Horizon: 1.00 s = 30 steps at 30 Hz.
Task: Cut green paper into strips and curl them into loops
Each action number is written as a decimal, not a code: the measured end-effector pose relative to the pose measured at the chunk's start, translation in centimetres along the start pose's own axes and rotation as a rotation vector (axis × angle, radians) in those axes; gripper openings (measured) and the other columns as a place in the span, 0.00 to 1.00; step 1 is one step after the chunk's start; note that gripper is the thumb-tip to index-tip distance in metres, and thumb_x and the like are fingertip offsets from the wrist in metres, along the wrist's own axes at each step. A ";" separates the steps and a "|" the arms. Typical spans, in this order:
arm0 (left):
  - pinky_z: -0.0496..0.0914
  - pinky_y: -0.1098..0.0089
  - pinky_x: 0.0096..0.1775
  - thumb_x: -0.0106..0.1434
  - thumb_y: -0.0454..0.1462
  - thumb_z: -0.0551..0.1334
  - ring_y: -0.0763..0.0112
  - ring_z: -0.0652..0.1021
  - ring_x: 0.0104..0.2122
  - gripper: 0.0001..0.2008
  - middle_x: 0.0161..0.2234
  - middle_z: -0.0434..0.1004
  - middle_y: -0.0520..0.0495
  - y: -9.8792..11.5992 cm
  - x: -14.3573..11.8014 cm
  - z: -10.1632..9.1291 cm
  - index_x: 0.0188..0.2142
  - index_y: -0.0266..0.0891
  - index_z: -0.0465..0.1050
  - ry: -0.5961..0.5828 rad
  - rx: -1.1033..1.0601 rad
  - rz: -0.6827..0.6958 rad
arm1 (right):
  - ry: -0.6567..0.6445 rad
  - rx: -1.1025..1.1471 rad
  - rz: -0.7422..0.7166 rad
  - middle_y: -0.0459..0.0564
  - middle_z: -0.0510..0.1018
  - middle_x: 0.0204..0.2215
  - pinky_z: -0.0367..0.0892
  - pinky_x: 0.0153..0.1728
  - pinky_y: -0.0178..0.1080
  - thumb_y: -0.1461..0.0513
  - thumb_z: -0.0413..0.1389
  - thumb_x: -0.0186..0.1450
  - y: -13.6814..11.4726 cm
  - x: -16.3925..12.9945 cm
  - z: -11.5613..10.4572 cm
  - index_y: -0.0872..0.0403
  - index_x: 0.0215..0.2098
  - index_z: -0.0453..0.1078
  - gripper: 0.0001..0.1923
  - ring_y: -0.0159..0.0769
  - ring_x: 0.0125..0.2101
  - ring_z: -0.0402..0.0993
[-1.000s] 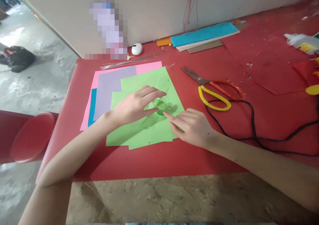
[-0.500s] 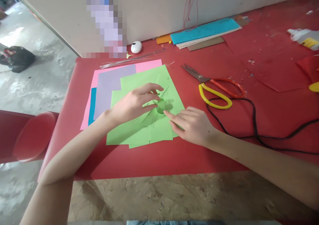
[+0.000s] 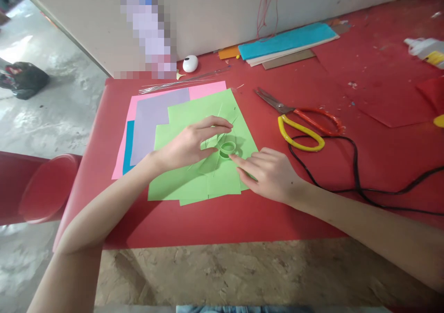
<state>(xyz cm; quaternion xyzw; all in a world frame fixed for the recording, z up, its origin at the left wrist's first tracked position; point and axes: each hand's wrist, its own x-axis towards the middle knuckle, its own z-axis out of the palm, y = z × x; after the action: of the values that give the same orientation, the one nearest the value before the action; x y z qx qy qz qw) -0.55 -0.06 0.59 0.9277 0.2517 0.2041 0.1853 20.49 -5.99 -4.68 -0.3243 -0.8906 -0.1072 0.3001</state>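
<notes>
A thin strip of light-green paper curled into small loops [image 3: 228,143] stands on the green sheets [image 3: 194,188] on the table. My left hand [image 3: 189,143] arches over the sheets from the left, thumb and fingers apart, with the thumb tip close beside the loops. My right hand [image 3: 267,170] rests at the sheets' right edge. Its index finger stretches out to the near right side of the loops and seems to touch them; the other fingers are partly curled. Loose narrow green strips lie under and around my left hand, partly hidden by it.
Scissors [image 3: 284,109] with red and yellow handles lie right of the sheets, near a black cord [image 3: 355,174]. Pink [image 3: 208,87], purple [image 3: 149,119] and blue paper lie underneath. Thin wires [image 3: 163,87], a white egg-shaped object [image 3: 190,64] and blue felt [image 3: 287,41] lie along the wall.
The green strip's loops show more openly, as two offset rings. My left fingers have straightened and moved slightly away from them. My right hand has barely moved.
</notes>
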 end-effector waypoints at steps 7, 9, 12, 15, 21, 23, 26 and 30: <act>0.67 0.61 0.54 0.57 0.26 0.57 0.65 0.67 0.55 0.22 0.53 0.65 0.40 0.1 0.0 -0.4 0.52 0.38 0.63 -0.051 -0.102 -0.034 | -0.011 0.004 0.005 0.42 0.74 0.15 0.56 0.24 0.36 0.68 0.51 0.61 0.0 0.0 0.0 0.62 0.41 0.74 0.12 0.29 0.18 0.66; 0.67 0.61 0.55 0.58 0.28 0.59 0.65 0.67 0.55 0.21 0.53 0.65 0.40 0.1 0.0 -0.3 0.52 0.38 0.64 -0.034 -0.101 -0.052 | -0.017 -0.003 0.004 0.42 0.73 0.15 0.56 0.24 0.36 0.68 0.51 0.62 0.0 -0.1 0.0 0.61 0.41 0.73 0.13 0.28 0.18 0.65; 0.67 0.60 0.54 0.58 0.33 0.62 0.64 0.68 0.54 0.20 0.52 0.66 0.40 0.0 0.1 -0.3 0.50 0.39 0.65 -0.010 -0.102 -0.070 | -0.013 -0.006 0.002 0.42 0.73 0.15 0.56 0.24 0.36 0.68 0.51 0.61 0.0 -0.1 0.0 0.62 0.42 0.73 0.13 0.28 0.18 0.65; 0.68 0.62 0.53 0.58 0.36 0.63 0.64 0.69 0.53 0.19 0.52 0.66 0.40 -0.1 0.1 -0.2 0.49 0.38 0.66 0.001 -0.117 -0.078 | -0.003 -0.003 0.000 0.42 0.73 0.15 0.56 0.24 0.36 0.69 0.51 0.61 0.1 -0.1 0.0 0.62 0.42 0.73 0.13 0.28 0.18 0.65; 0.71 0.64 0.50 0.59 0.36 0.63 0.65 0.71 0.51 0.18 0.51 0.67 0.40 0.0 0.2 -0.2 0.49 0.39 0.67 0.004 -0.132 -0.111 | -0.006 0.008 0.002 0.43 0.73 0.15 0.55 0.24 0.37 0.69 0.51 0.61 0.0 0.0 0.1 0.63 0.42 0.73 0.13 0.29 0.18 0.65; 0.71 0.64 0.50 0.58 0.35 0.63 0.65 0.71 0.51 0.18 0.51 0.68 0.40 0.0 0.2 -0.1 0.49 0.38 0.67 0.009 -0.133 -0.104 | 0.001 0.006 -0.001 0.42 0.73 0.15 0.56 0.24 0.36 0.69 0.51 0.61 0.0 0.0 0.1 0.63 0.41 0.73 0.13 0.29 0.18 0.64; 0.70 0.65 0.51 0.58 0.34 0.63 0.66 0.71 0.51 0.18 0.50 0.68 0.39 0.0 0.1 0.0 0.48 0.36 0.68 0.014 -0.128 -0.082 | 0.012 -0.002 -0.002 0.42 0.72 0.14 0.56 0.23 0.36 0.69 0.51 0.61 0.0 0.0 0.0 0.63 0.40 0.74 0.12 0.29 0.18 0.64; 0.71 0.64 0.49 0.57 0.35 0.64 0.66 0.73 0.48 0.17 0.48 0.71 0.40 0.0 0.2 0.2 0.46 0.36 0.69 0.001 -0.093 -0.069 | -0.003 -0.014 0.001 0.42 0.72 0.14 0.56 0.24 0.36 0.68 0.51 0.61 0.0 0.0 0.0 0.62 0.39 0.74 0.12 0.29 0.18 0.64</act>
<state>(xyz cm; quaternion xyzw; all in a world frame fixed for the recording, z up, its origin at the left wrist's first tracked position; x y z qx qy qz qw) -0.32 -0.02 0.52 0.9087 0.2739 0.2095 0.2350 20.52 -5.97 -4.64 -0.3272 -0.8901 -0.1128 0.2964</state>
